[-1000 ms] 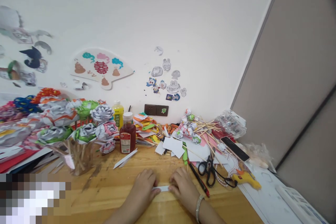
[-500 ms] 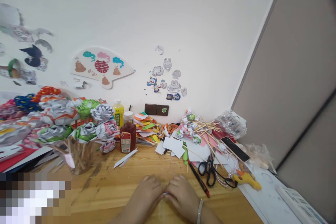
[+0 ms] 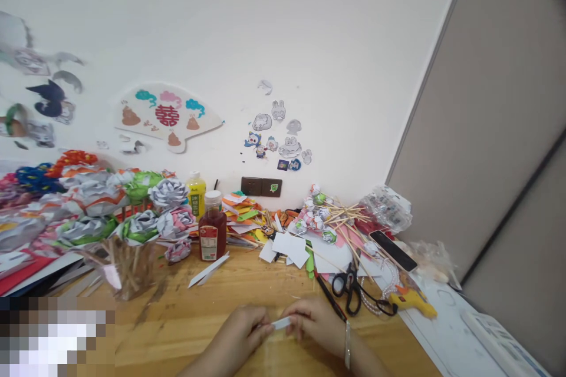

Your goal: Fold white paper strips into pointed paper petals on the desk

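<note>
A small white paper strip is stretched between my two hands, low over the wooden table. My left hand pinches its left end between thumb and fingers. The right end is pinched by my right hand, which has a bracelet on its wrist. Just beyond my right hand lie a dark pen and black scissors. Loose white paper strips rest on the table, ahead of my left hand.
Paper flowers crowd the left side beside a red bottle and a yellow bottle. Paper scraps, sticks, a phone and a yellow glue gun lie at the back and right.
My hands have moved slightly apart, and the white strip between them now shows clearly. The whole view has shifted a little.
</note>
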`<state>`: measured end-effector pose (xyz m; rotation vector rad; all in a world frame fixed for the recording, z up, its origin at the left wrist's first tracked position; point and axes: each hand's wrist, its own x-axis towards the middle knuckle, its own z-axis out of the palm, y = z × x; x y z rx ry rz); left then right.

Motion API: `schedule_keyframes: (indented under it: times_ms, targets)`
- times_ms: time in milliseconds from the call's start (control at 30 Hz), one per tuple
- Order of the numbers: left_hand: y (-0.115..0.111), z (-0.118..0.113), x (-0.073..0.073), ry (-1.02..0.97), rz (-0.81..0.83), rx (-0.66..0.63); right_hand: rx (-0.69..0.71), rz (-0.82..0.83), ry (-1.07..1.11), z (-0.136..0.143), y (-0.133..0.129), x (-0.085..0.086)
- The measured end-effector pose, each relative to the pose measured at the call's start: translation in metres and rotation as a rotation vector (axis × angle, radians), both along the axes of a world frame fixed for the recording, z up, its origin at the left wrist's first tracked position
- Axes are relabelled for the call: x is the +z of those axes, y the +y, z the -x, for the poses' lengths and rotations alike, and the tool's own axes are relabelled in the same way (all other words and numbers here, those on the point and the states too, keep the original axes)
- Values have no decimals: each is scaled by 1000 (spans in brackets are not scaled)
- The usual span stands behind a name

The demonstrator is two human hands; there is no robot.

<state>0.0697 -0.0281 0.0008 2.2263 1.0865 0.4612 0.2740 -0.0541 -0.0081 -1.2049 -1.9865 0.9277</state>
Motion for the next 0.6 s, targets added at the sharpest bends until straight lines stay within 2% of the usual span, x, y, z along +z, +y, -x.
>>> schedule_keyframes:
  times_ms: [100,333,533,600]
  targets:
    - [0,-2,-1,-82,111,2,14,70,166,-3,2,-4]
    - [5,2,-3,-177,200,67,-59,-6,388,-22,10,0]
    - [2,2,-6,-140,192,68,-68,-77,110,0,-1,-6]
    - [2,1,-8,-143,176,80,-85,-62,85,6,-3,-8]
